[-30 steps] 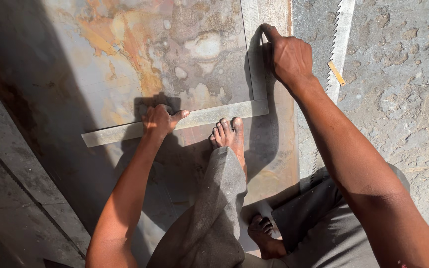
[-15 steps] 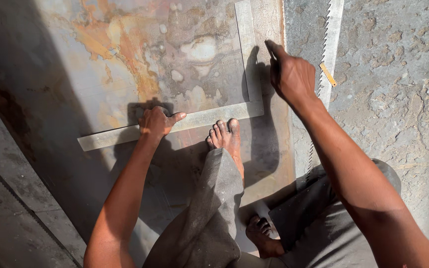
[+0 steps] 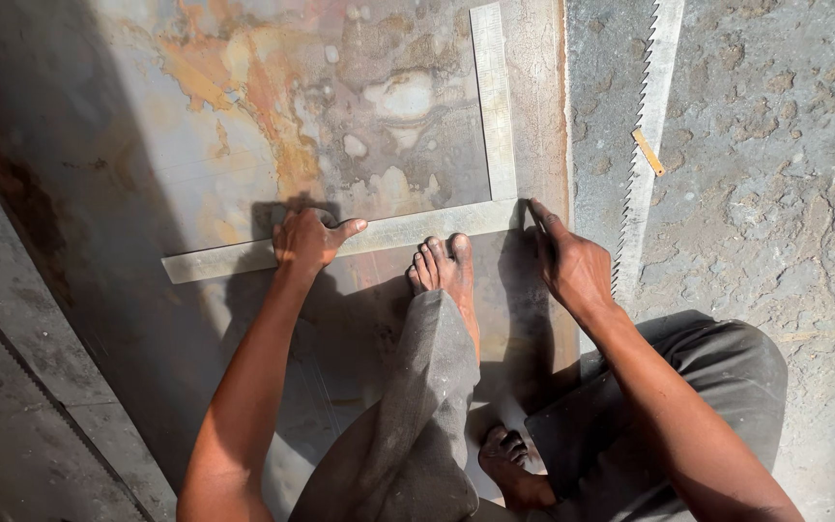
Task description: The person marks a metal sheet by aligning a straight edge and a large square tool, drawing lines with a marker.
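- Since a second ago my right hand (image 3: 572,266) has come down from the top of the upright blade to the outer corner of the steel framing square (image 3: 491,116). The square itself has stayed put.
- That L-shaped square lies flat on a rust-stained metal sheet (image 3: 195,145). Its long arm runs left to right across the sheet, and its shorter arm points away from me near the sheet's right edge.
- My left hand (image 3: 306,242) presses palm-down on the long arm, fingers bent over it and thumb stretched out along the steel. It is pinning the square, not gripping it.
- My right hand touches the corner with the forefinger stretched forward and the other fingers curled. A thin dark shape may lie under that finger, but I cannot tell whether the hand holds a marking tool.
- I judge this to be the marking step, with a line being traced along the square's edge and just reaching the corner.
- Any next stroke calls for steady downward pressure from the left hand, so the square does not slide.
- My bare foot (image 3: 446,271) rests on the sheet with its toes just below the long arm. The other foot (image 3: 509,464) is tucked close beneath me.
- A long toothed saw blade (image 3: 651,116) lies on the rough concrete floor (image 3: 775,193) to the right, just beside the sheet's edge.
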